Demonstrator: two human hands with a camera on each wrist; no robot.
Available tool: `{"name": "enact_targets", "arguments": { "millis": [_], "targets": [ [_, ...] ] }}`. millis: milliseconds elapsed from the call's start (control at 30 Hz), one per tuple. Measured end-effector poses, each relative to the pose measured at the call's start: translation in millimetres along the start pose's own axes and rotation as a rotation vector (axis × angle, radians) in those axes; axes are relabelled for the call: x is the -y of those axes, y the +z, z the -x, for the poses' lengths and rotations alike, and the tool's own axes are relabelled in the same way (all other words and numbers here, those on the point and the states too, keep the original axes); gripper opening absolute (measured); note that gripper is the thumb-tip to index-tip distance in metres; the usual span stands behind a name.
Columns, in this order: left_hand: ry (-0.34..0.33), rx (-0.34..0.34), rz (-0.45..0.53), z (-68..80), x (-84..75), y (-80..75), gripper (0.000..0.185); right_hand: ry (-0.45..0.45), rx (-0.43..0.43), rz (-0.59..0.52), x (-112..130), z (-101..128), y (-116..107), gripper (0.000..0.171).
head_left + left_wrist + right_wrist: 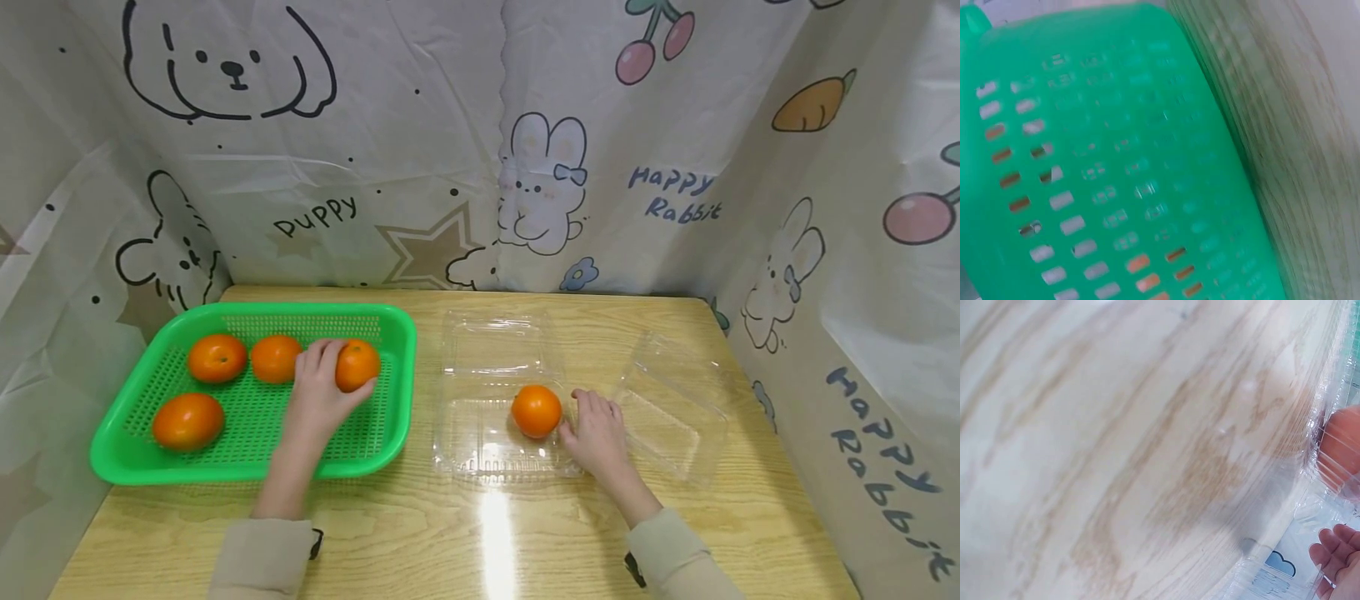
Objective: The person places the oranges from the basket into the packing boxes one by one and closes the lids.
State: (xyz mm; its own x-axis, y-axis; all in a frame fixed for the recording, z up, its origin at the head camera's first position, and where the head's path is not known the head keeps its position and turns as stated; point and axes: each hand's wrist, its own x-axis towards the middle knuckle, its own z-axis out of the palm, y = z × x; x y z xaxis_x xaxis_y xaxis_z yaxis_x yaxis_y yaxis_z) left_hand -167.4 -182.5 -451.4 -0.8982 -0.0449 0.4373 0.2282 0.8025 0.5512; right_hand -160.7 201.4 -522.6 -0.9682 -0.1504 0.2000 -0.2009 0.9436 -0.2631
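Observation:
Inside the green basket (251,462), at its right end, my left hand (318,396) grips an orange (360,365) between thumb and fingers. Several other oranges lie to the left, among them a near one (188,422) and a far one (217,358). In the middle of the table a clear plastic clamshell box (465,433) lies unfolded, with one orange (536,411) in its front half. My right hand (597,433) is at the box's right edge, fingers loosely bent and holding nothing. In the right wrist view its fingertips (1335,547) show beside the clear wall.
A second clear plastic box (671,412), also unfolded, lies at an angle right of my right hand. Printed cloth (420,125) hangs behind and along both sides of the wooden table (420,533). The left wrist view shows mostly the basket's perforated wall (1097,144).

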Motion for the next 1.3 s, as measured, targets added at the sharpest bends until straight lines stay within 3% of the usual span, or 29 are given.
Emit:
{"name": "enact_targets", "arguments": {
  "millis": [533, 933, 1300],
  "targets": [
    [0.104, 0.024, 0.050, -1.1, -37.7, 27.9, 0.057, 0.006, 0.005, -0.005, 0.3, 0.0, -0.6, 0.048],
    [0.176, -0.009, 0.037, -0.7, -47.4, 33.5, 0.060, 0.002, -0.001, -0.013, 0.3, 0.0, -2.1, 0.046],
    [0.259, 0.005, 0.049, 4.2, -57.8, 43.1, 0.060, 0.007, 0.006, -0.018, 1.4, 0.0, -4.3, 0.047]
  ]
}}
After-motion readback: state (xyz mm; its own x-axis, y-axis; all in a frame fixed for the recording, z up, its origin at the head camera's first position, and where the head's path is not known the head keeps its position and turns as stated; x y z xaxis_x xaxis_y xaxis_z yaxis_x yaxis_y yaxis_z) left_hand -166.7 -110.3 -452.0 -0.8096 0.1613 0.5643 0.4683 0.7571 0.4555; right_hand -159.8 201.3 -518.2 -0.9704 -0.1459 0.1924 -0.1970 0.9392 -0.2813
